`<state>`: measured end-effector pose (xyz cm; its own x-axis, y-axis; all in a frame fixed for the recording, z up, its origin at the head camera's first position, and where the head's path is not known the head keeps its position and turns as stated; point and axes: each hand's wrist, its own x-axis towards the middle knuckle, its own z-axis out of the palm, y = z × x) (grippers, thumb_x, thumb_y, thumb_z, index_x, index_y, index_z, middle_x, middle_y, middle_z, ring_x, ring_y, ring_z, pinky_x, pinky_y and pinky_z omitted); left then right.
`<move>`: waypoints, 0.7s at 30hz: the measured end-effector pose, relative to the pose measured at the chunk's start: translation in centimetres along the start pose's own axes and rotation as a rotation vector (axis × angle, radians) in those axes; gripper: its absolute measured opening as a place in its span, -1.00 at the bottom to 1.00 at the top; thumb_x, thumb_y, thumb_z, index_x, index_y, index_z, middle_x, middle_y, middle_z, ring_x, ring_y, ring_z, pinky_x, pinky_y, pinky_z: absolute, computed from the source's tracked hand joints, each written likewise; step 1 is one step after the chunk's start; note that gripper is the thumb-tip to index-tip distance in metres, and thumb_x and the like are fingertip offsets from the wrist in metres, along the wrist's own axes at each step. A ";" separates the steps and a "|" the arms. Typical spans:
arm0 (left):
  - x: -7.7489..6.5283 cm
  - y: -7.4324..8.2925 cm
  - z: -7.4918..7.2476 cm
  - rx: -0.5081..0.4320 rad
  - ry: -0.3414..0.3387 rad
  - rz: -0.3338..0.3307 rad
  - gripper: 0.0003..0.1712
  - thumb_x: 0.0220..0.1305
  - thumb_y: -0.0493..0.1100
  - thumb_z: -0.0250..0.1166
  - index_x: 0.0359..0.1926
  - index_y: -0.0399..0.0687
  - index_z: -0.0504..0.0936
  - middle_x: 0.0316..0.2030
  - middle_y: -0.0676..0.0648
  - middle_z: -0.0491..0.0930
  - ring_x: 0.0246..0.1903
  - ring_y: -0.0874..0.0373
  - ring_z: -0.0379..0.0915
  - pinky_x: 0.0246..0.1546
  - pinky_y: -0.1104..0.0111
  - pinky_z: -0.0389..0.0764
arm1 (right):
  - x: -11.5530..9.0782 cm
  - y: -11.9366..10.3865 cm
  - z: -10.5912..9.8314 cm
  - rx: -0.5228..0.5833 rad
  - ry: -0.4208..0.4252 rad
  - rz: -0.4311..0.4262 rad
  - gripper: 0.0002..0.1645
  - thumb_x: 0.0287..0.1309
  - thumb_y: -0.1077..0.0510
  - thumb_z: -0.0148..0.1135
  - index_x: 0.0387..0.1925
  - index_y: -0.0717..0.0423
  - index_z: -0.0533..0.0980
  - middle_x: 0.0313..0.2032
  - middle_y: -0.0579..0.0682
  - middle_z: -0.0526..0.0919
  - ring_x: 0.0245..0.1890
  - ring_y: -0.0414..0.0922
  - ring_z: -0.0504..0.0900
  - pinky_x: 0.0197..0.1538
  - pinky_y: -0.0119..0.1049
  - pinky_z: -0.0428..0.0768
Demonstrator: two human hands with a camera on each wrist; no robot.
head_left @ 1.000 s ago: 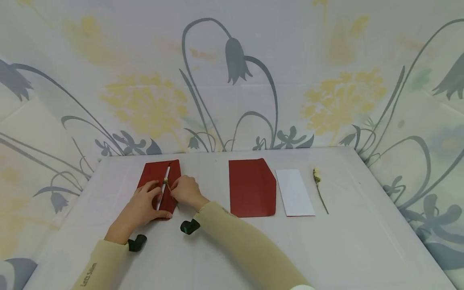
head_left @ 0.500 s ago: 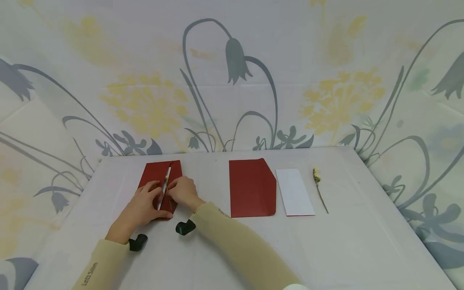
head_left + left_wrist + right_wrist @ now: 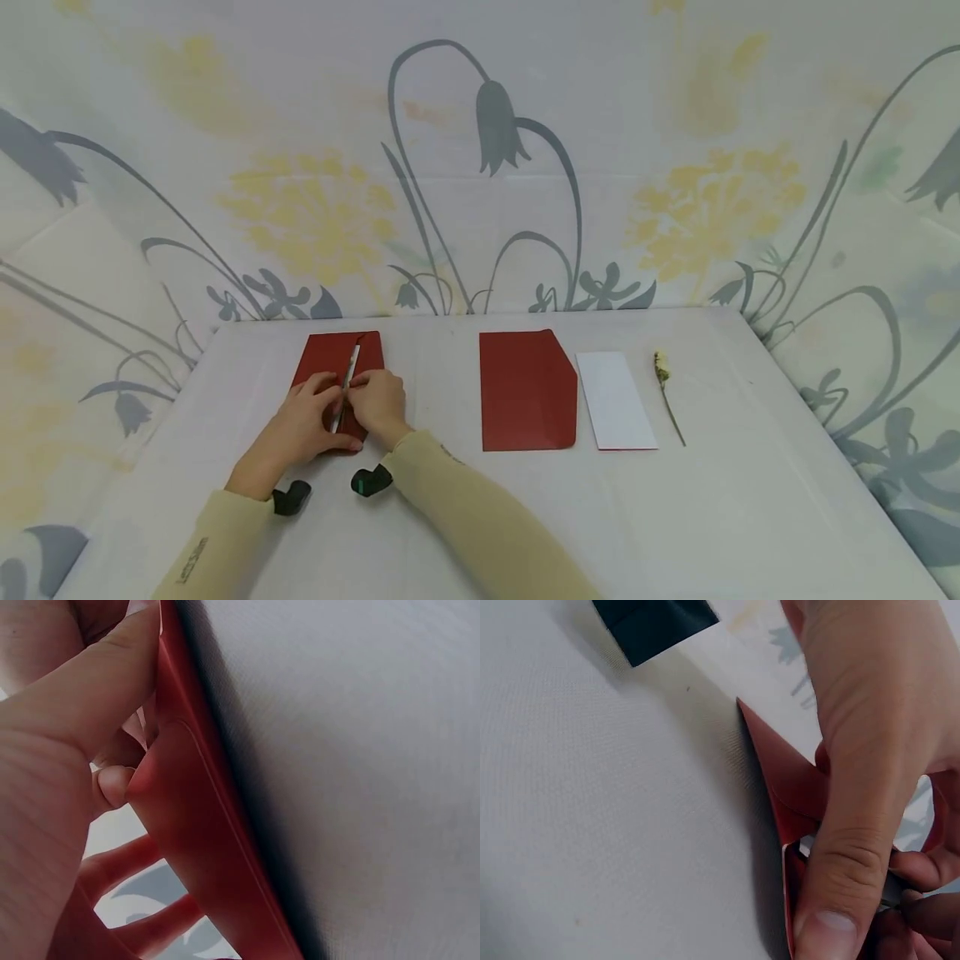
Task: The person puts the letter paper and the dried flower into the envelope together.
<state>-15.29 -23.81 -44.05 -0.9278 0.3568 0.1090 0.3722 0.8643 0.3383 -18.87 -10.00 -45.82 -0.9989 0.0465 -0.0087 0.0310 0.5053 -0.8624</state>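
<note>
Filling, apparently, a red envelope [image 3: 327, 353] at the table's [image 3: 750, 492] left.
Gripping it in curled left hand [image 3: 298, 423], bending right hand [image 3: 380, 400] at its opening with unclear hold; likely needing gentle insertion.

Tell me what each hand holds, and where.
The left hand holds the left envelope, thumb at its near end; what the right hand holds, if anything, is hidden.
</note>
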 end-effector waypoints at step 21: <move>-0.1 0.3 -0.3 0.006 -0.020 -0.023 -0.41 -0.14 0.20 0.62 -0.36 -0.01 0.45 0.26 -0.47 0.27 0.13 -0.61 0.22 0.05 -0.35 0.38 | 1.0 1.3 -1.7 0.095 -0.323 -0.085 -0.63 0.22 0.11 0.36 0.07 0.03 0.65 -0.18 -0.19 0.76 -0.05 -0.28 0.65 -0.03 -0.46 0.54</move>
<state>-15.08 -23.67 -43.64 -0.9353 0.3442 0.0826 0.3513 0.8742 0.3351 -19.72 -7.86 -46.09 -0.9578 -0.2754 -0.0819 -0.0408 0.4125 -0.9101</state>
